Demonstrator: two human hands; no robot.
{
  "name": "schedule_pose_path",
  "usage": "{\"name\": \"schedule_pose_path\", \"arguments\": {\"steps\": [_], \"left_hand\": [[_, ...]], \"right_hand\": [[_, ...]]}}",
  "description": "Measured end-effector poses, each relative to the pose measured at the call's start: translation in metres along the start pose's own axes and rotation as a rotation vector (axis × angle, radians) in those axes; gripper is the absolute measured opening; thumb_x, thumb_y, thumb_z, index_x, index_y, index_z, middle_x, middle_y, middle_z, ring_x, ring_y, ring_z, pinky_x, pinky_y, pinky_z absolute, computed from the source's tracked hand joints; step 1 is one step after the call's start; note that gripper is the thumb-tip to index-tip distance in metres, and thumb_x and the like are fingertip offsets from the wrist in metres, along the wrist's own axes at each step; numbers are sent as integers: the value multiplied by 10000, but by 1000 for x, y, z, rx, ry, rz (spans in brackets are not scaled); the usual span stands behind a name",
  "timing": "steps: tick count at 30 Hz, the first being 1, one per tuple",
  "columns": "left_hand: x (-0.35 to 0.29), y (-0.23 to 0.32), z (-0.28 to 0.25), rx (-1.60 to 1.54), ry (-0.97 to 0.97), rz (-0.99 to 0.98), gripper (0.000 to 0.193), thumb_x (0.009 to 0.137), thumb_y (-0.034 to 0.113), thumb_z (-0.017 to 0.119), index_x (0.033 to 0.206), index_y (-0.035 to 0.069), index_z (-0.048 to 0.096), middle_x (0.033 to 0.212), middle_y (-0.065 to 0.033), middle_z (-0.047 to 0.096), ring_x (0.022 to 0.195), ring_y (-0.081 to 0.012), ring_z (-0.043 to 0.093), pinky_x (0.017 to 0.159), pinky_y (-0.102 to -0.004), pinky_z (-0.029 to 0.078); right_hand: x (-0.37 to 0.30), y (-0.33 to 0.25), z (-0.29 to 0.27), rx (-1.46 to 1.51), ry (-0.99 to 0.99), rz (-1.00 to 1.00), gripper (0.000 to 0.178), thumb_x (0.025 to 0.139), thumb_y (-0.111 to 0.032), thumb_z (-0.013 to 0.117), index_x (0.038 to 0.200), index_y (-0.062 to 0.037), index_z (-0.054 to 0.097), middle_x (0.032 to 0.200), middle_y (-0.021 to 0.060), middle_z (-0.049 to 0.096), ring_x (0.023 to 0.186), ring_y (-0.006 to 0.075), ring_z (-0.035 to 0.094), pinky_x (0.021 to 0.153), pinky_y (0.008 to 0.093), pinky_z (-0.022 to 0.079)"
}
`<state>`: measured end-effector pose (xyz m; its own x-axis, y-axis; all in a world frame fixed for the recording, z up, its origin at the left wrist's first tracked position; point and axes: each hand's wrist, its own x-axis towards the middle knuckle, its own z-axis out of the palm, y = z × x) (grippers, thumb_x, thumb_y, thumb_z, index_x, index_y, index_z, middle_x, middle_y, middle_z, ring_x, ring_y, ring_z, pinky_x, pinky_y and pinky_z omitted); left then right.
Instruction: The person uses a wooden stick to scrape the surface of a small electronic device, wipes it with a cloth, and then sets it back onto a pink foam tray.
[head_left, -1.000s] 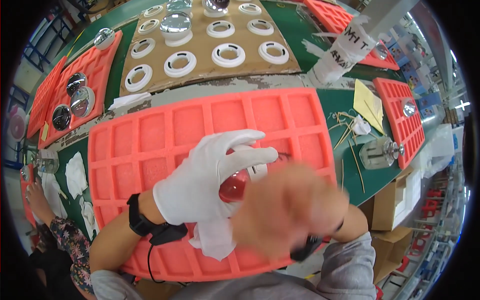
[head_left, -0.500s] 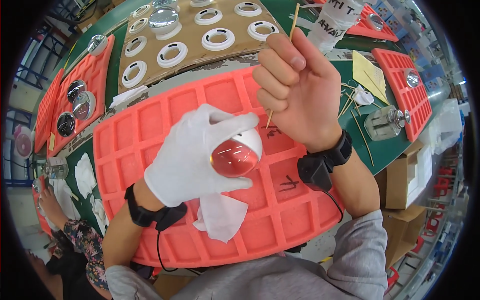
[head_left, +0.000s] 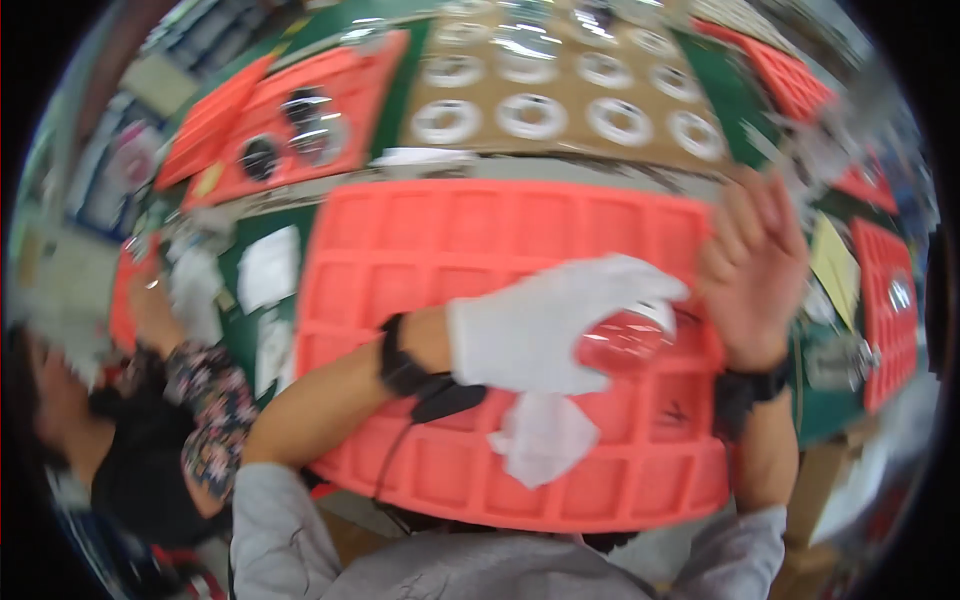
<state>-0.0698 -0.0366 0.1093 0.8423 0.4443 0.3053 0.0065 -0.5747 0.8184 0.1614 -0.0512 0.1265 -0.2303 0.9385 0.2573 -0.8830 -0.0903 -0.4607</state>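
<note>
While the white-gloved left hand (head_left: pixel 545 325) is reaching across the red foam compartment tray (head_left: pixel 380 215), its fingers are grasping a clear globe (head_left: pixel 622 342) with a white part on its far side, the thumb pressing toward the tray's near edge. The globe is showing the red beneath it and is sitting over the tray's right half, between the far and near edges; whether it is touching the foam, I cannot tell. The bare right hand (head_left: pixel 750 270) is hovering upright by the tray's right edge, its fingers curling inward; blur is hiding whether they are grasping anything. A crumpled white cloth (head_left: pixel 547 438) is lying on the tray just below the gloved hand, toward the near edge. Beyond the tray's far edge, white rings (head_left: pixel 506 118) are resting in rows on a brown cardboard sheet (head_left: pixel 577 130). Past its right edge, a glass jar (head_left: pixel 835 362) is standing on the green tabletop (head_left: pixel 825 415) near a yellow sheet (head_left: pixel 835 268). Past its left edge, a co-worker's floral sleeve (head_left: pixel 213 408) is showing.
</note>
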Motion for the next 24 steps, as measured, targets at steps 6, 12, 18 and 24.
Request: {"name": "schedule_pose_path", "arguments": {"steps": [6,12,18,24], "left_hand": [[-37,62,-13,618,-75,-35,635,671,321,854,1193,80,585,1072,-123,593,1028,-362,560,856,-454,494],[-80,44,-4,65,170,53,520,653,444,823,942,37,679,967,-162,630,920,-350,601,776,-431,504],[-89,73,-28,324,-114,53,704,668,309,851,1245,37,555,1111,-212,584,994,-401,602,868,-443,504],[-82,73,1,68,-109,-45,462,664,260,820,1018,23,641,1071,-195,602,984,-362,593,853,-413,508]], "right_hand": [[-12,48,94,-579,849,-319,188,1068,-189,472,1159,-41,545,960,-36,588,622,6,394,499,205,259],[-28,83,78,-1020,501,-172,115,1053,-198,522,1093,-93,546,790,-65,513,507,-11,265,439,190,168],[-39,102,87,-996,485,-108,115,1055,-201,528,1106,-107,570,748,-89,466,485,-28,220,410,192,127],[-35,87,95,-927,489,-104,139,1068,-218,487,1015,-98,534,699,-58,422,483,-4,201,426,197,131]]}}
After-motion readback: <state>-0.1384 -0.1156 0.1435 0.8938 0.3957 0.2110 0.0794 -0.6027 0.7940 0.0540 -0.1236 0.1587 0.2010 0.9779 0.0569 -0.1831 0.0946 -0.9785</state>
